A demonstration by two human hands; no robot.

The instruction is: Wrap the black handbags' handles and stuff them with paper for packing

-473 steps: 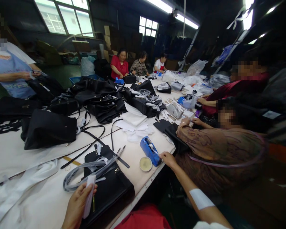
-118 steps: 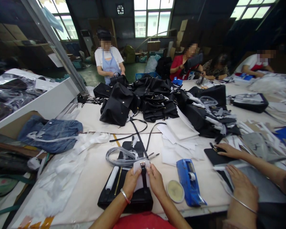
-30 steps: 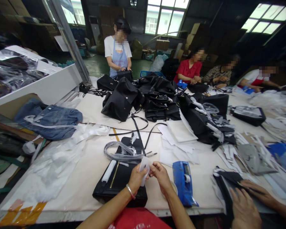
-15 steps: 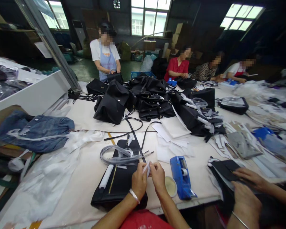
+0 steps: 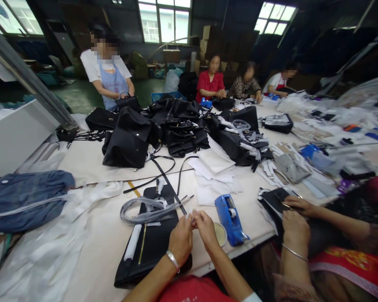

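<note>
My left hand (image 5: 181, 238) and my right hand (image 5: 205, 230) meet above the right side of a black bag (image 5: 159, 243), fingers pinched together. A small white piece, thin like tissue paper (image 5: 188, 213), pokes up between the fingertips of both hands; most of it is hidden. The bag lies flat and has a gold zipper (image 5: 142, 245) with a white-wrapped roll (image 5: 132, 243) beside it. Across its upper part rests a looped strap in clear wrapping (image 5: 145, 212). Close to my right hand are a round tape roll (image 5: 219, 234) and a blue tape dispenser (image 5: 231, 220).
Black bags (image 5: 129, 136) are heaped at the back of the table. White paper sheets (image 5: 216, 172) lie before them, a blue denim garment (image 5: 31, 199) at left. At right a co-worker's hands (image 5: 294, 222) handle another black bag (image 5: 272, 205). Several more people sit or stand beyond.
The view has swung to the right, so the table things appear shifted left. My hands have drawn closer together and less of the white piece shows between them.
</note>
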